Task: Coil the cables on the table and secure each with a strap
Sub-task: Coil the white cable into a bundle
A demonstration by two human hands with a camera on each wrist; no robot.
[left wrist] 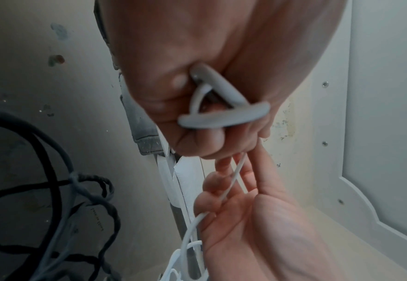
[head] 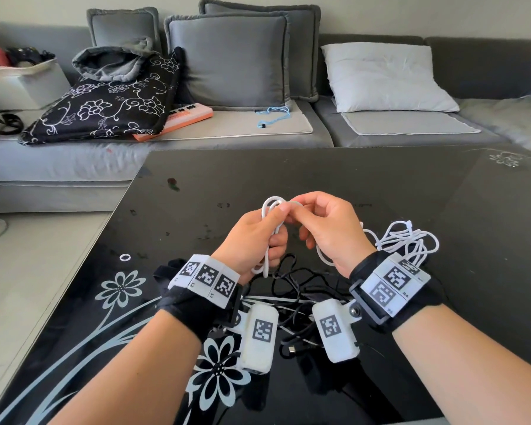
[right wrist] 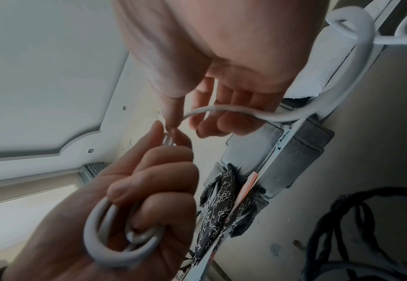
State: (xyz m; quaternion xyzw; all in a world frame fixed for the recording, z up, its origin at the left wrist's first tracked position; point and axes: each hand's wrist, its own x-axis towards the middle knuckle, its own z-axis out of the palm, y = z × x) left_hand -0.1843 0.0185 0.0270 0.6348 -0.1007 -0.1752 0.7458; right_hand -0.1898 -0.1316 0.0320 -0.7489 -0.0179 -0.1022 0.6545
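Gripping white cable [head: 269,231] loops in curled left hand [head: 252,237] fingers, right hand [head: 325,228] fingers pinching its strand above

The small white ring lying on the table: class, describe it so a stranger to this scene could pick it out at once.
Start at the black glass table with the white flower pattern. Look near its left edge, just above the large printed flower and left of the left hand. There lies the small white ring, alone and flat on the glass: unlike the white cable and black cables, it is one closed loop.
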